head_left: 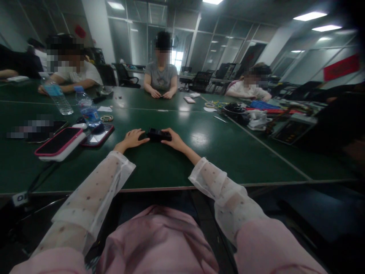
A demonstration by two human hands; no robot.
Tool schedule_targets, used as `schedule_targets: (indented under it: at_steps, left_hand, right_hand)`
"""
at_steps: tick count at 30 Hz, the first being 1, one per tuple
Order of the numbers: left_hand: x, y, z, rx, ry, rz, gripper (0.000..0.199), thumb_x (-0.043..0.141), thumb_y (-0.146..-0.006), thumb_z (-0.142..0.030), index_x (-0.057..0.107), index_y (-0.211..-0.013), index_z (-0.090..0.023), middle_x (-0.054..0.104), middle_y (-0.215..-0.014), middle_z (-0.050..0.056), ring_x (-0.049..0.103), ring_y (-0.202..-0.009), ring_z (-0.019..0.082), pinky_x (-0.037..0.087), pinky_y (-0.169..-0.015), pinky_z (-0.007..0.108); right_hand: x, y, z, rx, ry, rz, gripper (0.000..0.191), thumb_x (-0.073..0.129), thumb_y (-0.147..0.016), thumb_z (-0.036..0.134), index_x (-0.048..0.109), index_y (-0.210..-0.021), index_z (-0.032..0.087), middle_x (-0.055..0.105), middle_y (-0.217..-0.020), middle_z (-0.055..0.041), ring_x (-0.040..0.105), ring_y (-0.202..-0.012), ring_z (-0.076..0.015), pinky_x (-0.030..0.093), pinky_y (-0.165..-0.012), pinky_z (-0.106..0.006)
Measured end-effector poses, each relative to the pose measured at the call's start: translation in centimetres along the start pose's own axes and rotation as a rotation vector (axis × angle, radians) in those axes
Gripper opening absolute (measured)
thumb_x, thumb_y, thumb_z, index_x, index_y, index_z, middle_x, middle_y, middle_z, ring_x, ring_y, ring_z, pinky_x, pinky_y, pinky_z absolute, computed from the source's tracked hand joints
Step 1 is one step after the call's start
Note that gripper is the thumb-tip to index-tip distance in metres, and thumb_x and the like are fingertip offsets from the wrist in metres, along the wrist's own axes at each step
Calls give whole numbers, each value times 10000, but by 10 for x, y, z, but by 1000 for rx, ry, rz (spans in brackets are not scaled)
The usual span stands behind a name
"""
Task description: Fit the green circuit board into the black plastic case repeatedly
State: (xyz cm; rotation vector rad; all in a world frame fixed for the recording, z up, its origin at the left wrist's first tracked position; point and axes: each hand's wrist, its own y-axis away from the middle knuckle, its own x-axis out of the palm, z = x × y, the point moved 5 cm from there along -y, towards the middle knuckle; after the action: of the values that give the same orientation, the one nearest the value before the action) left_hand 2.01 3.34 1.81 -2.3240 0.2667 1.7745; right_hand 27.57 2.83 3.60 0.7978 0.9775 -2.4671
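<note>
A small black box-shaped object [155,134] lies on the green table [176,163] in front of me; its exact kind does not show. My right hand [174,140] grips its right end, thumb on the near side and fingers over the far side. Just left of the object, my left hand [133,139] rests on the table with its fingers spread and the thumb pointing toward the object. A small gap seems to separate that thumb from the black object.
Left of my hands lie a phone in a red case [98,135], a pink-rimmed phone on a white block [61,142], and water bottles [90,113], [61,99]. A tape roll [107,118] sits behind. Cables and bags [258,118] crowd the right. People sit across the table.
</note>
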Motion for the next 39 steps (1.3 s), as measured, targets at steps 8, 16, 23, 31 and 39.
schedule_targets:
  at_steps: [8, 16, 23, 31, 39]
  left_hand:
    - [-1, 0, 0, -19, 6, -1, 901, 237, -945, -818, 434, -1576, -205, 342, -1671, 147, 266, -1550, 381, 197, -1231, 588]
    - [0, 1, 0, 7, 18, -11, 908, 293, -921, -835, 432, -1571, -217, 336, -1672, 159, 262, -1551, 386, 197, -1227, 594]
    - [-3, -2, -3, 31, 92, -73, 844, 560, -865, -758, 494, -1528, -240, 434, -1621, 136, 338, -1515, 373, 237, -1226, 562]
    - [-2, -9, -14, 117, 301, -114, 725, 643, -861, -643, 555, -1461, -245, 624, -1454, 86, 570, -1348, 312, 397, -1161, 452]
    - [2, -11, -6, 64, 229, -142, 723, 694, -831, -641, 599, -1416, -226, 517, -1554, 123, 433, -1472, 316, 328, -1222, 472]
  right_hand:
    - [-1, -1, 1, 12, 15, 36, 524, 767, -814, 352, 556, -1276, 224, 639, -1298, -119, 630, -1175, -298, 507, -1015, -504]
    - [-1, -2, -2, 1, -2, 41, 536, 770, -813, 360, 556, -1285, 224, 641, -1312, -121, 631, -1197, -301, 488, -1047, -507]
    - [3, 0, -9, 0, -14, 12, 524, 745, -840, 310, 551, -1321, 236, 621, -1385, -125, 602, -1282, -300, 458, -1101, -523]
    - [3, -2, -12, 22, -10, 16, 541, 770, -821, 291, 560, -1317, 236, 627, -1392, -124, 609, -1275, -303, 454, -1106, -528]
    - [4, -1, -10, 15, -6, 11, 539, 763, -824, 281, 558, -1321, 236, 626, -1379, -126, 608, -1275, -308, 464, -1098, -537]
